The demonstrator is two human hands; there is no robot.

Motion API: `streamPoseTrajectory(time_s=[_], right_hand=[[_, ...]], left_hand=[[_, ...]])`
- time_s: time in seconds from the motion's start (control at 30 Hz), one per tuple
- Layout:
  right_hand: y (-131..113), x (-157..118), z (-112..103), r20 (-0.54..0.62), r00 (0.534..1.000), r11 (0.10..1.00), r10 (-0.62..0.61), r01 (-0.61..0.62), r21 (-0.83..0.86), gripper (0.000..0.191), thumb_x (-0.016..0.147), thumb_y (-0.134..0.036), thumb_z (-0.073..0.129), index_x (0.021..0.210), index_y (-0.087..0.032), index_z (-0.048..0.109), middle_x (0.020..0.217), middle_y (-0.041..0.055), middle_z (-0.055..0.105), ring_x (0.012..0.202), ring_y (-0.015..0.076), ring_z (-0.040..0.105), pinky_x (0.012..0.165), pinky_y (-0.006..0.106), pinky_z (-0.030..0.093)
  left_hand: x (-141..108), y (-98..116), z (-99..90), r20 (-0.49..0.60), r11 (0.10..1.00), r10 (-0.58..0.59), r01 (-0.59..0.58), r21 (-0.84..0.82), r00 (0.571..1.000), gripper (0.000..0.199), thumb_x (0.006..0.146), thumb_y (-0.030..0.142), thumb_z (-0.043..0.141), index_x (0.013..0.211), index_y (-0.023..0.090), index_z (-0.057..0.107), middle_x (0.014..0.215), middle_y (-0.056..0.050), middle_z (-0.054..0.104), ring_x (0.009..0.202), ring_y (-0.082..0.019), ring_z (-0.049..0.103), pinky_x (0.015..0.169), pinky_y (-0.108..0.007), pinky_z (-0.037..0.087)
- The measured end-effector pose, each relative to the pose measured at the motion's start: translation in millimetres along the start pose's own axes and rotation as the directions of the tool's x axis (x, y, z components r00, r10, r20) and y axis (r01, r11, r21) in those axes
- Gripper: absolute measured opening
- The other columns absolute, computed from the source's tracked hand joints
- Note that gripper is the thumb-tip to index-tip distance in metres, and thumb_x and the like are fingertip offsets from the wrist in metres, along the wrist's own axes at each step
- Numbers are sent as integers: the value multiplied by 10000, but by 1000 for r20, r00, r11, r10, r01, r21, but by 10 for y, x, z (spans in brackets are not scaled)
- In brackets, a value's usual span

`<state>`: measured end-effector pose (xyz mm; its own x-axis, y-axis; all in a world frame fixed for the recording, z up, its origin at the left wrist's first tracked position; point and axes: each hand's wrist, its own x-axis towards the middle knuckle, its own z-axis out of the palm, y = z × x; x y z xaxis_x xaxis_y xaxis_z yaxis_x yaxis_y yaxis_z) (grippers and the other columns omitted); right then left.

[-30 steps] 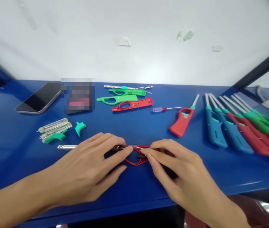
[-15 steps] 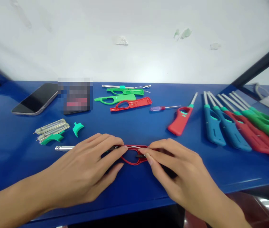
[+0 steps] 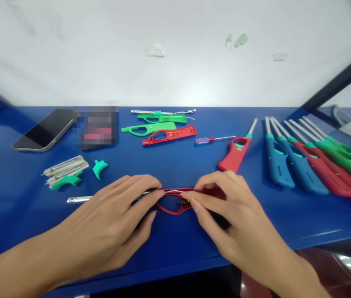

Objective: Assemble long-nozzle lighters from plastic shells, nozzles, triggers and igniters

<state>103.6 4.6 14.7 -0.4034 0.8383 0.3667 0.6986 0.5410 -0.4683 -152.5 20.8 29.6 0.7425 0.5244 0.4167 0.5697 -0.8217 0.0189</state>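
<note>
A red lighter half-shell [image 3: 171,212] lies open side up near the table's front, with a white wire [image 3: 174,191] along its upper edge. My left hand [image 3: 116,223] covers its left end, fingers bent and pressed on the shell and the metal tube [image 3: 79,199], which sticks out to the left. With thumb and index finger my right hand [image 3: 234,211] pinches a small dark part [image 3: 182,202] inside the shell, just right of the loop. The shell's right end is partly hidden under my right hand.
On the blue table [image 3: 125,157] lie green pieces [image 3: 100,167], clear tanks [image 3: 65,166], a phone [image 3: 43,130], red and green shells [image 3: 173,134], a screwdriver [image 3: 206,140] and a red lighter [image 3: 235,154]. Several assembled lighters [image 3: 307,165] stand in a row at right.
The metal tube's left end has shifted slightly left and down. My right hand's outer fingers have lifted a little, showing more of the shell's right end. The view has shifted slightly.
</note>
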Motion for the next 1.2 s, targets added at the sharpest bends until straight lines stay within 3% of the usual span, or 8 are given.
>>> streamPoseTrajectory(time_s=[0.2,0.37,0.5,0.7,1.2], right_hand=[[19,-35,12,-27,1000,1000,2,-2,-31,251,1059,-222,568,1140,-275,800,1321,70,655,1240,241,578,1080,466,470],[4,-42,-32,34,997,996,-65,63,67,195,1057,-217,592,1060,-267,780,1136,12,716,1100,185,620,1157,438,410],[14,-55,-54,91,989,987,-116,105,119,178,1057,-220,589,1039,-259,761,1130,17,698,1074,187,619,1141,425,432],[12,-54,-58,95,989,988,-117,106,115,196,1062,-225,583,1130,-262,763,1114,21,700,1072,195,606,1133,437,434],[4,-38,-59,114,985,986,-128,115,118,204,1060,-218,593,1153,-244,772,1103,-1,692,1044,152,578,1091,350,430]], left_hand=[[-34,37,15,-9,999,-39,38,-37,999,298,1010,127,466,1241,114,654,1251,-141,702,1137,-271,687,993,-437,598],[-28,32,8,-39,993,-56,52,-108,998,266,995,103,483,1175,116,679,1179,-134,713,1057,-244,696,932,-386,602],[-20,0,10,-82,987,-35,22,-157,996,209,977,76,511,1080,141,681,1047,-92,736,947,-204,705,857,-328,597],[-38,-16,37,-31,981,-20,13,-195,999,313,972,84,509,1225,147,683,1131,-108,722,1024,-209,700,892,-340,594],[-22,-14,26,5,975,6,-5,-223,1000,359,971,78,506,1264,156,698,1138,-118,713,1005,-216,701,863,-352,595]])
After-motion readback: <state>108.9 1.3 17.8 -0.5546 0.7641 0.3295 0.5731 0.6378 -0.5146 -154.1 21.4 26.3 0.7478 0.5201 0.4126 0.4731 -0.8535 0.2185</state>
